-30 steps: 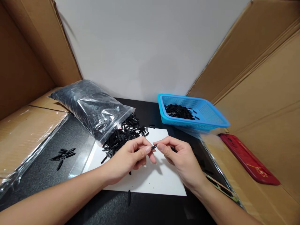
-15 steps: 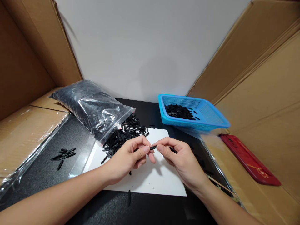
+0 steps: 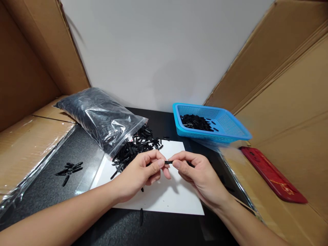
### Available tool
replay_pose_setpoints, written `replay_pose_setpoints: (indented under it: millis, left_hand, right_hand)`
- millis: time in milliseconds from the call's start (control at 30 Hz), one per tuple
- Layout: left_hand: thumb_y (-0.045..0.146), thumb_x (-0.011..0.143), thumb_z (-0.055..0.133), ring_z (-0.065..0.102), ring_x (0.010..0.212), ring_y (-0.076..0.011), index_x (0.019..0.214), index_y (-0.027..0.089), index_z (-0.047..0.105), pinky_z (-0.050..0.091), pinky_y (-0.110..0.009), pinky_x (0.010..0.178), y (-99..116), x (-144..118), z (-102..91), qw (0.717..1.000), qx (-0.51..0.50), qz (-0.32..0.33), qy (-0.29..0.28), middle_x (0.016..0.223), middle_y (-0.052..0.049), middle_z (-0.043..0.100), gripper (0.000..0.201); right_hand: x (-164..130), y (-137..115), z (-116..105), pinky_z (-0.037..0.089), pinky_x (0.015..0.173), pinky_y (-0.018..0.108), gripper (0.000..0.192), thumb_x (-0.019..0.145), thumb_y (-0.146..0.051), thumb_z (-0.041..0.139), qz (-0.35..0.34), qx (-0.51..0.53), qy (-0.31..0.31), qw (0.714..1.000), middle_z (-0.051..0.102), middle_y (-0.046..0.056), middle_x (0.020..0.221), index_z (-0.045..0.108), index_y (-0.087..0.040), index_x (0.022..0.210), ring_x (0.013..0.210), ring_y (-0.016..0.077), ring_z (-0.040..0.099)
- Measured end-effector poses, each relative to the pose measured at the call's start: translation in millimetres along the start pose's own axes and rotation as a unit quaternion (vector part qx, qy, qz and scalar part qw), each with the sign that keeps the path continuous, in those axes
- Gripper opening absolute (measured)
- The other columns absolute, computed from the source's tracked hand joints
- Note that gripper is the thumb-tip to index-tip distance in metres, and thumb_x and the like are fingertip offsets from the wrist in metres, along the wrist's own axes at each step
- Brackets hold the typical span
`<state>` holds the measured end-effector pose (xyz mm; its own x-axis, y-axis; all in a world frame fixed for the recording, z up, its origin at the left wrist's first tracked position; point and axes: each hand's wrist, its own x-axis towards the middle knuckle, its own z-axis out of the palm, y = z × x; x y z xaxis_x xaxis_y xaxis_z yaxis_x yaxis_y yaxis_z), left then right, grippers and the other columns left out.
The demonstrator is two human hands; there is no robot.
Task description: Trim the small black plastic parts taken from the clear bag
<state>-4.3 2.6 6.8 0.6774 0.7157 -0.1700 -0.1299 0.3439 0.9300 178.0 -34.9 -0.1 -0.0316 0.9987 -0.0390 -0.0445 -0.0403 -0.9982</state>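
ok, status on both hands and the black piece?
Left hand and right hand both pinching one small black piece over the white sheet. Loose black pile just behind. Nothing between the hands.

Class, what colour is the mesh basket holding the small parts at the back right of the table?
Bright blue: the basket shows best in the head view.

Blue basket (image 3: 232,136), red case (image 3: 273,174)
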Motion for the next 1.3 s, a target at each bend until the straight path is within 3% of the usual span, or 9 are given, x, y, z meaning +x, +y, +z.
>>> replay_pose_setpoints:
  millis: [233,600,767,867,1000,1067,1167,1233,1300]
  left_hand:
    - [0.042,0.085,0.069,0.035,0.049,-0.0048,0.090,0.018,0.062,0.021,-0.020,0.044,0,1,-2.5,1.000,0.015,0.002,0.026,0.071,0.001,0.064,0.026]
    - [0.042,0.084,0.070,0.035,0.049,-0.0055,0.091,0.018,0.061,0.020,-0.021,0.045,0,0,-1.8,1.000,0.005,0.000,0.027,0.070,0.001,0.063,0.026]
    - [0.051,0.088,0.061,0.037,0.053,-0.0060,0.101,0.019,0.061,0.021,-0.022,0.050,6,-2,1.9,0.997,-0.049,-0.050,0.038,0.086,-0.002,0.065,0.035]
    - [0.065,0.089,0.047,0.040,0.056,-0.0076,0.118,0.024,0.057,0.021,-0.023,0.051,8,-4,1.2,0.991,-0.097,-0.087,0.035,0.105,-0.006,0.063,0.052]
    - [0.076,0.086,0.036,0.041,0.058,-0.0092,0.132,0.028,0.048,0.024,-0.025,0.053,8,-6,0.8,0.991,-0.088,-0.100,0.023,0.108,-0.005,0.059,0.068]
    - [0.080,0.082,0.036,0.041,0.061,-0.0101,0.139,0.028,0.042,0.026,-0.025,0.055,7,-7,2.9,0.992,-0.075,-0.102,0.023,0.103,-0.004,0.058,0.077]
    - [0.082,0.078,0.042,0.042,0.065,-0.0106,0.145,0.032,0.032,0.027,-0.024,0.057,3,-8,7.2,0.994,-0.064,-0.089,0.027,0.102,-0.003,0.055,0.083]
    - [0.078,0.080,0.045,0.043,0.065,-0.0099,0.146,0.036,0.029,0.027,-0.024,0.057,1,-8,8.9,0.994,-0.065,-0.081,0.033,0.104,-0.002,0.053,0.080]
    - [0.074,0.082,0.049,0.042,0.062,-0.0090,0.146,0.036,0.030,0.025,-0.024,0.056,-1,-7,9.0,0.994,-0.067,-0.083,0.027,0.102,-0.002,0.054,0.077]
  right_hand:
    - [1,5,1,0.014,0.045,0.024,0.020,0.073,-0.035,0.078,-0.014,-0.015,0.059,0.998,0.032,-0.007,0.052,0.079,-0.018,0.084,0.048,0.0073,0.021]
    - [0,3,3,0.011,0.043,0.024,0.026,0.070,-0.035,0.081,0.006,0.020,0.057,0.998,0.030,-0.009,0.050,0.077,-0.014,0.084,0.046,0.0062,0.018]
    - [0,-3,4,0.010,0.040,0.021,0.018,0.078,-0.035,0.070,0.042,0.168,0.016,0.985,0.028,-0.012,0.048,0.061,-0.020,0.079,0.041,0.0058,0.013]
    - [2,-6,4,0.012,0.037,0.021,0.026,0.082,-0.040,0.058,0.084,0.237,-0.022,0.968,0.037,-0.009,0.050,0.046,-0.022,0.066,0.038,0.0060,0.014]
    - [1,-2,11,0.013,0.037,0.020,0.042,0.083,-0.054,0.062,0.091,0.146,-0.033,0.985,0.037,-0.009,0.048,0.047,-0.021,0.062,0.036,0.0050,0.016]
    - [-1,2,17,0.026,0.040,0.020,0.034,0.080,-0.052,0.068,0.051,0.045,-0.034,0.997,0.041,-0.008,0.047,0.062,-0.020,0.072,0.037,0.0070,0.030]
    - [-6,6,25,0.046,0.060,0.028,0.024,0.080,-0.039,0.070,0.001,-0.076,-0.036,0.996,0.053,-0.005,0.052,0.074,-0.018,0.091,0.049,0.0148,0.056]
    - [-8,7,28,0.047,0.068,0.031,0.017,0.081,-0.031,0.067,-0.017,-0.126,-0.037,0.991,0.058,-0.003,0.052,0.076,-0.017,0.086,0.051,0.0155,0.058]
    - [-9,6,27,0.045,0.065,0.029,0.017,0.083,-0.027,0.064,-0.037,-0.158,-0.031,0.986,0.062,-0.002,0.052,0.077,-0.016,0.080,0.049,0.0135,0.052]
